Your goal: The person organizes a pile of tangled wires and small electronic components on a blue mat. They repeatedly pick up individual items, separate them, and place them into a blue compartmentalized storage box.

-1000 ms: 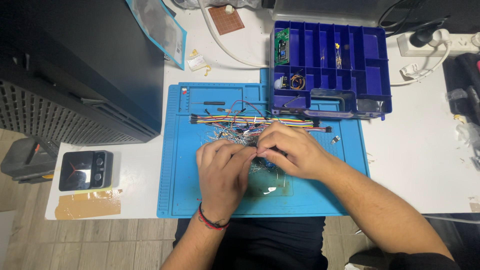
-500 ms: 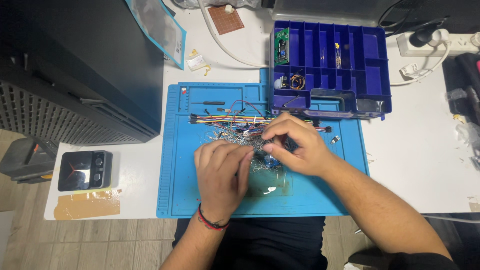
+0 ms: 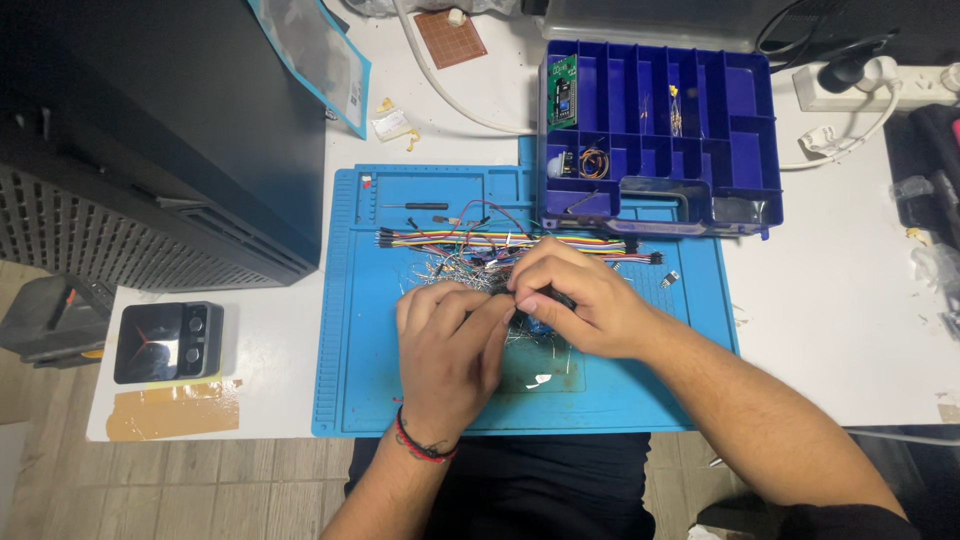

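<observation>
The left hand [image 3: 448, 350] and the right hand [image 3: 575, 300] are together at the middle of the blue work mat [image 3: 350, 380], fingertips meeting over a heap of small wire-legged components [image 3: 455, 268]. The right hand's thumb and forefinger are pinched on something small and dark at the meeting point; what exactly it is cannot be told, since the fingers cover it. The left hand lies knuckles up with its fingers curled in toward the same spot, and whether it grips anything cannot be seen. A red and black cord bracelet [image 3: 425, 445] sits on the left wrist.

Just beyond the fingertips, a ribbon of multicoloured jumper wires [image 3: 440, 239] runs across the mat, with loose red and black leads tangled over it. A little further out from the left hand lies a small black-handled screwdriver [image 3: 420, 206]. Beyond the right hand stands an open dark blue compartment organiser [image 3: 700, 110], its near edge overlapping the mat; a green circuit board [image 3: 564, 85] leans in one cell at its left. Beside the right wrist, on the mat's far side, rests a tiny black part [image 3: 671, 278].

Well off past the left hand, a small black square device [image 3: 165, 342] sits on the white table [image 3: 830, 330] above a patch of brown tape [image 3: 170, 408]. A large black cabinet [image 3: 150, 130] fills that side.
</observation>
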